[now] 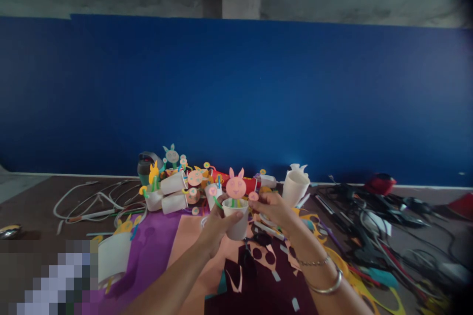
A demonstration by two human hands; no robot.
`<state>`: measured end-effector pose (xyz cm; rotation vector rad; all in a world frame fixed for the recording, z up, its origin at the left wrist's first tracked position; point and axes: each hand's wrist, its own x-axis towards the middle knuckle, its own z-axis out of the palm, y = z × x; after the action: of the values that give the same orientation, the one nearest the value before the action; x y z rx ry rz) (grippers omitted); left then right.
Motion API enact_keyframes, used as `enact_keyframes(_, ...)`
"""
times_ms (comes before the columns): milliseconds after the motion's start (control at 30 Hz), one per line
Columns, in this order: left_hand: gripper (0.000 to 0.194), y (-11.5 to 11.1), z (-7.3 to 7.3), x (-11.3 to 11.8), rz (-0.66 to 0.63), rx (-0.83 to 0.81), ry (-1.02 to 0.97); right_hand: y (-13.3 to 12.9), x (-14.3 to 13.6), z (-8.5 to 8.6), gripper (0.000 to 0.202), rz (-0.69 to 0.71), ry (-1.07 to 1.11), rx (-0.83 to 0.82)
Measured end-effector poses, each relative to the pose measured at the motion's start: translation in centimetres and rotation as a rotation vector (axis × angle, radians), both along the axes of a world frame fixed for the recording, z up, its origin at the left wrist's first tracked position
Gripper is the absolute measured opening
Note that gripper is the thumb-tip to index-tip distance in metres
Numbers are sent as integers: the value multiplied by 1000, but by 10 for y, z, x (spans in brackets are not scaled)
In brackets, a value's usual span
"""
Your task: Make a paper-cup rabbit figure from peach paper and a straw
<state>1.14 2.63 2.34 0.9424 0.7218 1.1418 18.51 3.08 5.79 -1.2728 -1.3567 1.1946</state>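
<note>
A white paper cup (236, 225) is upright in my left hand (217, 224), whose thumb and fingers are wrapped round its side. Out of the cup rises a pink paper bunny face (235, 187) with two ears and a drawn face, on a green stem. On its left a pink paper disc (213, 191) sits on a green straw. My right hand (275, 209) is closed at the cup's right side, its fingertips pinching another pink paper disc (253, 197). Part of that disc's stem is hidden by the fingers.
Behind the cup lie several other paper cups (173, 183) with animal faces. A tall white cup (295, 188) stands at the back right. Paper scraps (264, 256) and coloured sheets (153, 241) cover the front. Tangled cables (402, 241) lie right, white cords (92, 202) left.
</note>
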Motion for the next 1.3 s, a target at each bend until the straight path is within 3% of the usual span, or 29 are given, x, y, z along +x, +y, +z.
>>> enact_keyframes(467,50,3,-2,-1,73,30,-34,5,-4,-11,25,27,300,0)
enact_keyframes(533,44,5,-5,-1,195,83,18,5,-7,-8,25,-6,355,18)
enact_keyframes(633,35,4,-6,-4,531,217,208,5,-8,-6,27,-82,378,26)
enact_keyframes(733,17,-4,-1,-8,754,587,536,5,-13,-10,27,-124,328,24)
enact_keyframes(800,5,-10,4,-10,753,853,792,3,-19,-13,27,-107,305,22)
enact_keyframes(867,9,-14,8,-10,727,998,975,0,-27,-16,29,-81,310,8)
enact_keyframes(1067,11,-10,6,-9,774,1053,1106,-11,-48,-14,29,-39,355,17)
enact_keyframes(1300,7,-6,0,-14,785,1137,1138,-8,-47,-18,34,-31,269,78)
